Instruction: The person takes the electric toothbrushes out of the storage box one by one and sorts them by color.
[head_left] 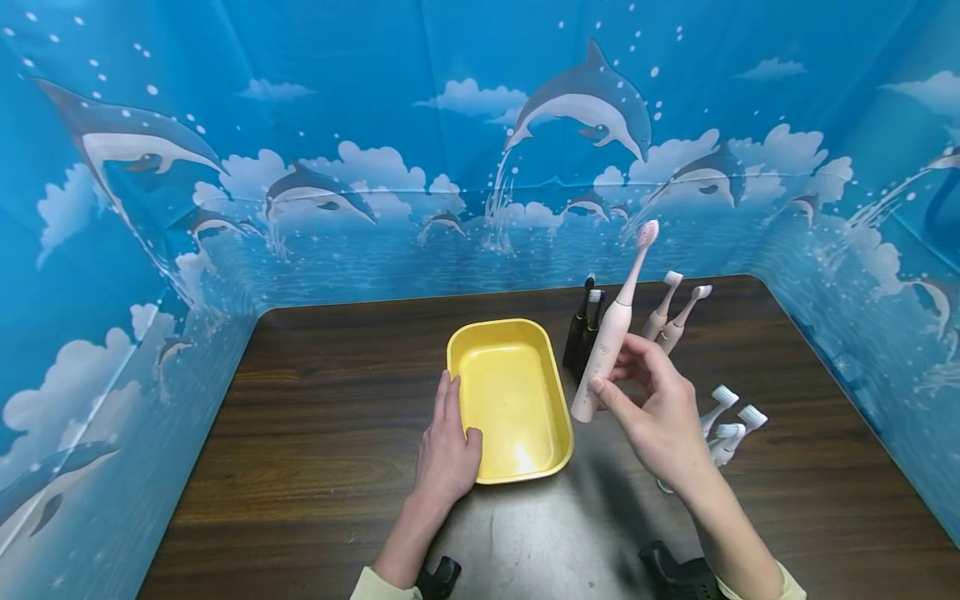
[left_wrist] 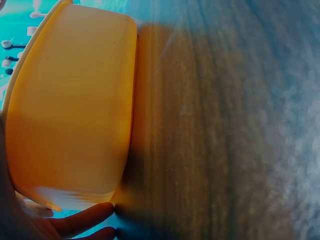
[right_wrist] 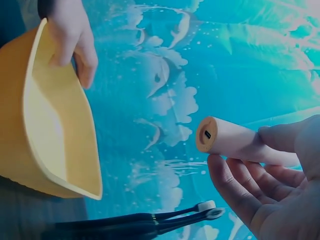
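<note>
My right hand (head_left: 660,408) holds a pale pink electric toothbrush (head_left: 611,342) upright and slightly tilted, thumb on the front of its handle and fingers behind. Its bristled head points up and away. In the right wrist view the base of the toothbrush handle (right_wrist: 240,140) faces the camera, showing a small dark port. To the left, a yellow rectangular tray (head_left: 455,333) sits on the table. My left hand (head_left: 447,450) grips its left rim, thumb over the edge and fingers along the outer wall. The toothbrush's lower end is just right of the tray's right rim.
Black electric toothbrushes (head_left: 576,337) stand behind the right hand, beside two more pink toothbrushes (head_left: 672,329). Several white toothbrushes (head_left: 723,429) stand right of the hand, partly hidden by it. A dolphin-printed blue curtain (head_left: 480,167) encloses the dark wooden table (head_left: 322,400).
</note>
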